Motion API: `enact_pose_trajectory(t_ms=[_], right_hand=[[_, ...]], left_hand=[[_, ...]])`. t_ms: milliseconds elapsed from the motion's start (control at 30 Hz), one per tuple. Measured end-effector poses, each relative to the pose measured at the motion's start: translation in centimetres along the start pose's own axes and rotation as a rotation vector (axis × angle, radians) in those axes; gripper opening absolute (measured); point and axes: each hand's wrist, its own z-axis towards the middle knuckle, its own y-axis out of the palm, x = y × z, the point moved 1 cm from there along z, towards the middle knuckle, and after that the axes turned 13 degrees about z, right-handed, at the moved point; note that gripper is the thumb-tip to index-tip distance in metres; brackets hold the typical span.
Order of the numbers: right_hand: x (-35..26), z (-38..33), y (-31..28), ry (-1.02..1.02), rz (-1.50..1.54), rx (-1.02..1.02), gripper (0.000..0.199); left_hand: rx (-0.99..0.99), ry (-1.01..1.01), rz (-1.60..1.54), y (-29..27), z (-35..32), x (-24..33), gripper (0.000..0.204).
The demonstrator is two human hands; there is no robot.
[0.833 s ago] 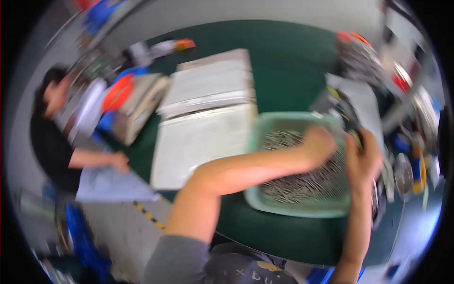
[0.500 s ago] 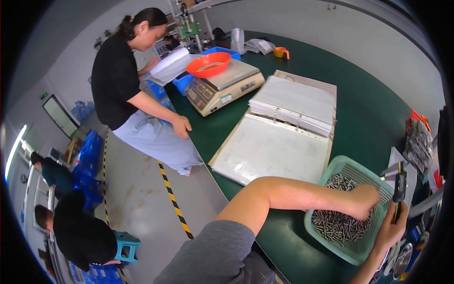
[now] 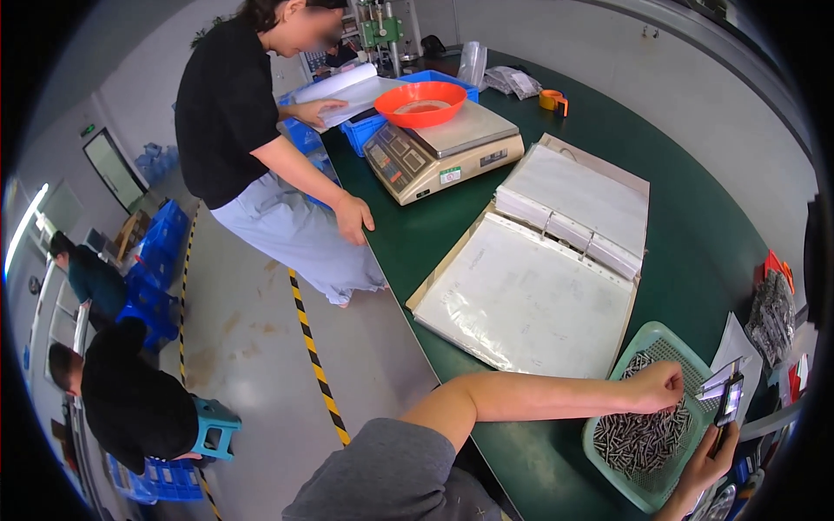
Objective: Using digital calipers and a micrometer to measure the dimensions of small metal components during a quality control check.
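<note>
My left hand (image 3: 658,387) is over a light green plastic basket (image 3: 658,337), its fingers pinched together. Whatever they hold, if anything, is too small to make out. Many small metal pins (image 3: 638,445) lie heaped in the basket beneath that hand. At the basket's right side, my right hand (image 3: 708,464) grips a digital caliper (image 3: 731,399), upright with its small display showing. The caliper's metal jaws point left, towards my pinched fingers but apart from them.
An open ring binder (image 3: 530,291) lies beyond the basket on the green table. Farther off stands a weighing scale (image 3: 443,156) carrying an orange bowl (image 3: 421,104). A co-worker (image 3: 230,113) stands at the table's left edge, holding papers. Plastic bags (image 3: 769,313) lie far right.
My left hand has risen out of the pins, its fingers now showing in a pinch. The caliper has turned so its display shows. The co-worker's head and hand shifted; the whole view swung slightly.
</note>
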Motion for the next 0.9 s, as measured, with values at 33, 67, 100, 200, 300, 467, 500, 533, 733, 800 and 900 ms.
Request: enact_pose_trajectory(t_ms=[33, 67, 100, 200, 300, 467, 500, 533, 733, 800, 900], right_hand=[[-0.3, -0.1, -0.3, 0.014, -0.022, 0.005, 0.025], [-1.2, -0.3, -0.4, 0.019, -0.051, -0.011, 0.025], [-2.1, -0.3, -0.4, 0.029, -0.085, -0.024, 0.025], [-3.4, 0.2, 1.4, 0.019, -0.076, -0.057, 0.025], [-3.9, 0.5, 1.2, -0.004, -0.049, 0.018, 0.029], [-5.8, 1.9, 2.1, -0.039, -0.126, -0.029, 0.030], [-5.9, 2.0, 1.9, -0.016, -0.089, -0.055, 0.030], [-5.9, 2.0, 2.0, -0.056, -0.090, -0.049, 0.030], [-5.6, 1.4, 1.2, -0.101, -0.135, 0.009, 0.030], [-5.3, 1.0, 1.2, -0.151, -0.118, 0.024, 0.029], [-5.8, 1.1, 1.5, -0.126, -0.101, -0.007, 0.028]], left_hand=[[-0.023, -0.004, -0.013, 0.2, 0.1, 0.3, 0.009], [-0.015, -0.005, 0.038, -0.1, -0.3, 0.9, 0.009], [-0.016, -0.004, 0.088, -0.2, -0.7, 1.5, 0.010], [0.041, 0.103, 0.246, -1.7, -1.6, 0.7, 0.012], [-0.077, 0.028, 0.234, -1.0, -1.0, 1.2, 0.012], [-0.184, 0.018, 0.472, -1.7, -1.5, 1.8, 0.025], [-0.231, -0.021, 0.618, -1.7, -1.6, 2.9, 0.025], [-0.190, 0.041, 0.647, -1.4, -2.0, 2.8, 0.023], [-0.138, 0.561, 1.065, -0.4, -3.8, 4.3, 0.024], [-0.332, 0.425, 1.019, 0.3, -5.4, 5.5, 0.027], [-0.427, 0.234, 0.996, 0.9, -7.7, 6.7, 0.027]])
